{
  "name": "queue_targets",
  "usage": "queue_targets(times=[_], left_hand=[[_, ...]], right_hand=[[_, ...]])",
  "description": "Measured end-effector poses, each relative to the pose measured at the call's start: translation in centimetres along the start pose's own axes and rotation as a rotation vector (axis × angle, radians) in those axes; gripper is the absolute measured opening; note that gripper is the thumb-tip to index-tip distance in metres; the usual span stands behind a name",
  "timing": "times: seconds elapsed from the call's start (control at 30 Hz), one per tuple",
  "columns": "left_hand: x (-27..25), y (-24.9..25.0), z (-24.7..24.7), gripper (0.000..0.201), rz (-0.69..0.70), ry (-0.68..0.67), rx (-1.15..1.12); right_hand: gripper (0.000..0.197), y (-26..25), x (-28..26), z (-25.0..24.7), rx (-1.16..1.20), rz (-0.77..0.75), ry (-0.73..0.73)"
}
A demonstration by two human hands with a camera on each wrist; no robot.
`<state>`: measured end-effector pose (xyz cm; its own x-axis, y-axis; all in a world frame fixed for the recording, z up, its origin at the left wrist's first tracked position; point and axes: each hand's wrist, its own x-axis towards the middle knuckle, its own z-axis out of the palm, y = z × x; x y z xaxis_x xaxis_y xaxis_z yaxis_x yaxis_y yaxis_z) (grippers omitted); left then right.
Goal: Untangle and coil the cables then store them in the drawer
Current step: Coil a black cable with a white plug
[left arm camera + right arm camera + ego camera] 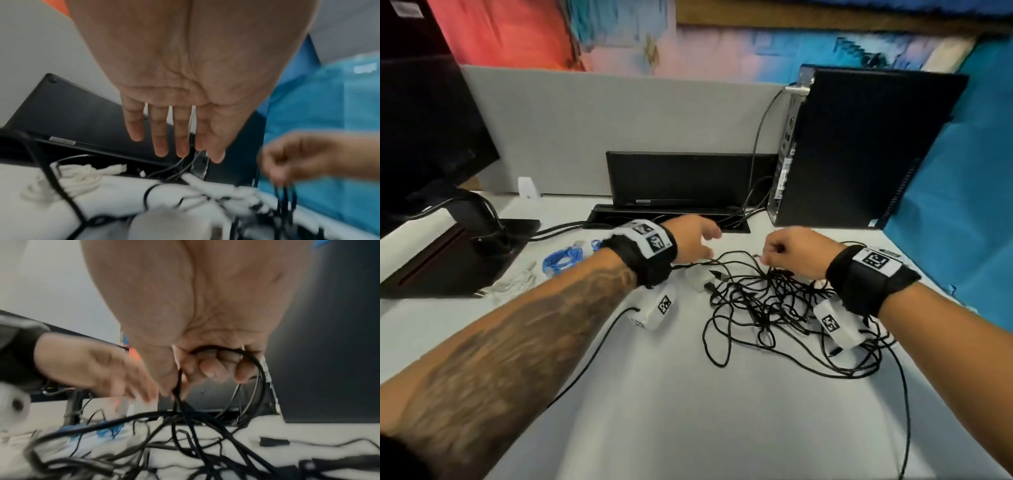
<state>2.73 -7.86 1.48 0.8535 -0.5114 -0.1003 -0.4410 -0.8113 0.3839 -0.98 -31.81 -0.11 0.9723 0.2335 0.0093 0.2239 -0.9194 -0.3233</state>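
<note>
A tangled heap of thin black cables (784, 308) lies on the white tabletop (654, 394), just before the black computer tower (866, 147). The right hand (796, 251) has its fingers curled round a loop of it; the left hand (693, 241), flat-fingered, holds nothing. Lifting now would likely tighten knots and drag the white adapter (700, 279). Only the right wrist view shows that gripped loop.
</note>
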Motion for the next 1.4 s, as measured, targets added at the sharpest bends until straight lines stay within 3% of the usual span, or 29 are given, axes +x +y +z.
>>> queue_targets(times=[0.1, 0.23, 0.33, 0.43, 0.63, 0.7, 0.8, 0.9, 0.97, 1.03, 1.17, 1.27, 1.33, 1.4], left_hand=[[1.1, -0.2, 2.7, 0.053, -0.049, -0.099, 0.103], [1.1, -0.5, 3.7, 0.048, -0.032, 0.064, 0.081], [0.8, -0.4, 3.9, 0.037, 0.063, 0.017, 0.132], [0.4, -0.3, 4.6, 0.046, 0.115, -0.096, 0.326], [1.0, -0.3, 5.2, 0.022, 0.128, 0.017, 0.373], [0.8, -0.4, 4.5, 0.016, 0.091, 0.101, 0.105], [0.3, 0.8, 1.9, 0.009, 0.038, 0.233, -0.502], [-0.2, 2.0, -1.9, 0.015, 0.082, 0.215, -0.955], [-0.6, 2.7, -4.2, 0.01, 0.099, 0.173, -1.128], [-0.8, 2.8, -6.4, 0.022, 0.15, 0.182, -1.253], [-0.9, 2.4, -11.1, 0.035, 0.24, 0.349, -1.576], [-0.7, 1.9, -13.4, 0.045, 0.241, 0.367, -1.639], [-0.5, 2.3, -13.6, 0.042, 0.238, 0.345, -1.599], [0.1, 2.7, -13.4, 0.039, 0.234, 0.326, -1.583]], right_hand=[[0.021, 0.5, -0.3, -2.0, 0.079, 0.016, 0.185], [0.022, 1.7, -0.6, -4.4, 0.103, 0.128, 0.391], [0.021, 2.5, -0.2, -4.9, 0.129, 0.21, 0.435], [0.02, 2.7, 0.2, -4.9, 0.152, 0.254, 0.464], [0.018, 3.2, 0.6, -4.5, 0.052, 0.299, 0.391], [0.017, 3.9, 0.4, -4.7, -0.016, 0.329, 0.347], [0.016, 4.8, 0.1, -4.4, -0.105, 0.352, 0.225], [0.014, 5.0, -0.1, -3.9, -0.252, 0.358, 0.174], [0.015, 5.3, -0.1, -3.6, -0.325, 0.377, 0.149], [0.016, 5.7, -0.1, -3.3, -0.382, 0.407, 0.113], [0.018, 6.6, -0.2, -2.8, -0.421, 0.466, 0.041], [0.021, 6.6, -0.1, -2.7, -0.476, 0.448, 0.042], [0.024, 5.2, 0.1, -2.8, -0.235, 0.31, 0.207], [0.024, 2.0, 0.3, -3.2, 0.25, 0.098, 0.281]])
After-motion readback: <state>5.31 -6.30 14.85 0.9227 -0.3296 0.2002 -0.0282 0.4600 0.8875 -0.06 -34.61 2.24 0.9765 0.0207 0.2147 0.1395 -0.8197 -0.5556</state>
